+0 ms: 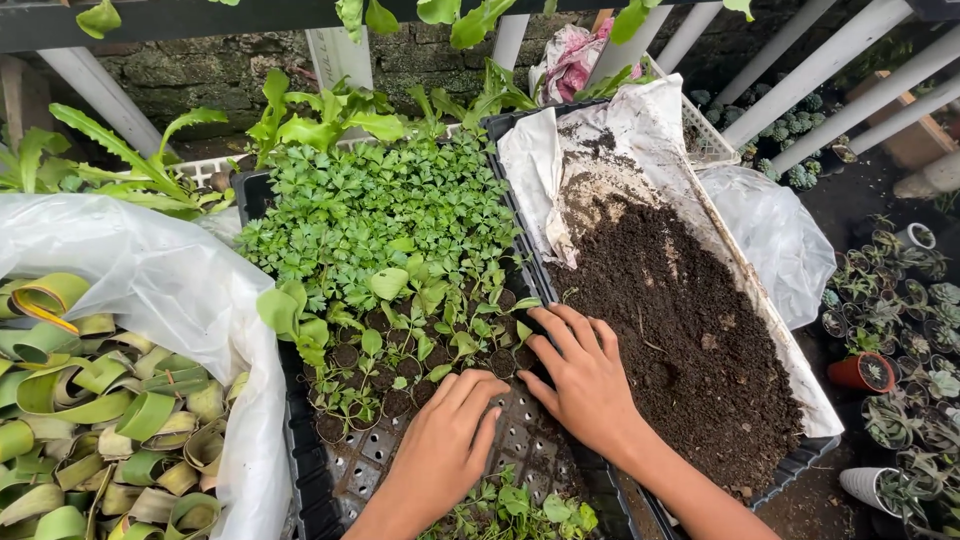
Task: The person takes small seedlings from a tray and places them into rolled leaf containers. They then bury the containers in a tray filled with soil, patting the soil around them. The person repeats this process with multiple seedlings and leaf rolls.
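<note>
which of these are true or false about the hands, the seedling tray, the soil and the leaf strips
1. Both hands rest on the black seedling tray. True: the left hand and right hand lie at its near end.
2. The loose dark soil lies left of the seedlings. False: it lies to their right, on a white plastic sheet.
3. The curled green leaf strips sit in a white plastic bag. True.
4. The right hand holds a trowel. False: it holds no tool.
5. An orange pot stands far right. True.
</note>
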